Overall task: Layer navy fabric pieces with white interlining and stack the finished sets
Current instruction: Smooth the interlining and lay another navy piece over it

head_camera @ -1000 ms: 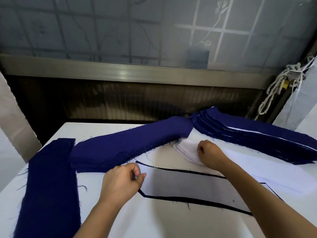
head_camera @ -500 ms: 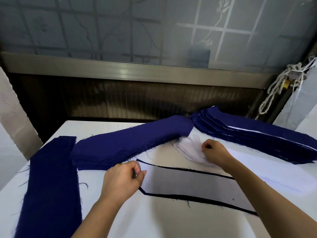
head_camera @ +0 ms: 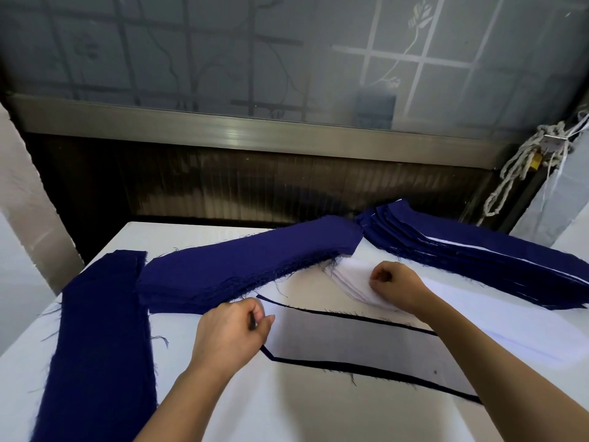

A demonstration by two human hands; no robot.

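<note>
Currently, with left hand (head_camera: pixel 232 333) fingers pinching the end of the layered set (head_camera: pixel 350 339) at bench (head_camera: pixel 287 409) centre and right hand (head_camera: pixel 395 288) fingers curled on the white interlining pile (head_camera: pixel 347 279) beside the navy stack (head_camera: pixel 248 263), thin clinging plies may lift together, causing a double layer

Three heaps of navy cut fabric show, one long strip pile (head_camera: pixel 98 330) left of the left hand (head_camera: pixel 229 333), one frayed pile (head_camera: pixel 248 266) just beyond it and one white-streaked stack (head_camera: pixel 478 260) beyond the right hand (head_camera: pixel 398 288), plus one pile of white interlining sheets (head_camera: pixel 347 279) under that hand and one interlining-covered navy piece (head_camera: pixel 350 339) between both hands.
</note>
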